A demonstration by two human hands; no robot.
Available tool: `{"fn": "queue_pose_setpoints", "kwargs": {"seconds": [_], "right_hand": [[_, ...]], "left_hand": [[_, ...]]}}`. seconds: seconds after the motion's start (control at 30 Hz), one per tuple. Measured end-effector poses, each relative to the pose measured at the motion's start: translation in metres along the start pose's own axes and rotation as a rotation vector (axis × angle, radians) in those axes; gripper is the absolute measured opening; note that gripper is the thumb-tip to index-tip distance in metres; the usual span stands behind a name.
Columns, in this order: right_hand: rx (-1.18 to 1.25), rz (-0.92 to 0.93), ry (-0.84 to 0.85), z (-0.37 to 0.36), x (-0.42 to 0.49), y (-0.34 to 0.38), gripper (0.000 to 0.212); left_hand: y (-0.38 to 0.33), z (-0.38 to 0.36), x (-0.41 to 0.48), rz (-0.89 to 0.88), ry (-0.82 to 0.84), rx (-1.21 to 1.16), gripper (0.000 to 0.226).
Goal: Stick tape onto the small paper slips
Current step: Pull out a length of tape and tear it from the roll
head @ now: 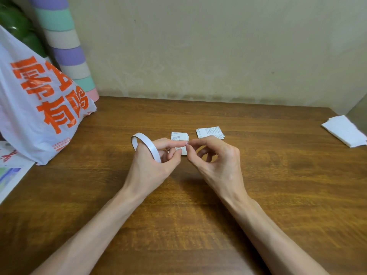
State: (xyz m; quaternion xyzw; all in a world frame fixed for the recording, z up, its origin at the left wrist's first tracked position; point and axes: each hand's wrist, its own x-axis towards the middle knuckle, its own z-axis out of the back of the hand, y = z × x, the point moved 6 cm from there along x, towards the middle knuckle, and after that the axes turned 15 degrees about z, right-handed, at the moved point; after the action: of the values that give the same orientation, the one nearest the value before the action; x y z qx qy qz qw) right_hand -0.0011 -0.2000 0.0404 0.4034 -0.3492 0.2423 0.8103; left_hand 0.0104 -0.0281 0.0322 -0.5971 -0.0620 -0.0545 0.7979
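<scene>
The left hand point(153, 161) grips a thin white tape roll point(146, 146), its fingers curled through and around the ring so that the roll stands tilted above the tabletop point(278, 175), with the forefinger stretched out to the right. The right hand point(214, 157) meets that fingertip with thumb and forefinger pinched close together and the other fingers loosely curled beneath; whether a loose end of tape sits in that pinch is too small to tell. Both hands hover just above the wood, forearms reaching in from the near edge. Just behind the fingertips lies a small stack of printed paper slips point(179, 136), partly hidden by the hands, and near it to the right a second, fanned pile of slips point(210, 132) rests flat on the wood. Well apart at the right edge lies a folded white sheet point(345, 131). At the left stands a white plastic bag point(35, 108) with large orange characters, with printed papers point(10, 171) beneath and beside it, and behind it a tall column of pastel striped bands point(67, 46) leans against the pale wall point(218, 46).
</scene>
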Motion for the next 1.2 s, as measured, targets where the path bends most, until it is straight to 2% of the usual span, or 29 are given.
{"fn": "queue_pose_setpoints", "kwargs": {"seconds": [0.47,0.77,1.2], "right_hand": [[-0.013,-0.012,-0.001,-0.0002,0.0001,0.0002,0.006],[0.058,-0.018,0.007,-0.0024,0.0002,0.0028,0.006],[0.082,0.02,-0.052,0.0009,0.0014,0.0059,0.012]], "left_hand": [[0.0001,0.0003,-0.0001,0.001,0.005,0.005,0.024],[-0.0036,0.0054,0.0001,0.026,-0.052,-0.05,0.003],[-0.0012,0.0048,0.0012,0.065,-0.059,-0.047,0.018]]}}
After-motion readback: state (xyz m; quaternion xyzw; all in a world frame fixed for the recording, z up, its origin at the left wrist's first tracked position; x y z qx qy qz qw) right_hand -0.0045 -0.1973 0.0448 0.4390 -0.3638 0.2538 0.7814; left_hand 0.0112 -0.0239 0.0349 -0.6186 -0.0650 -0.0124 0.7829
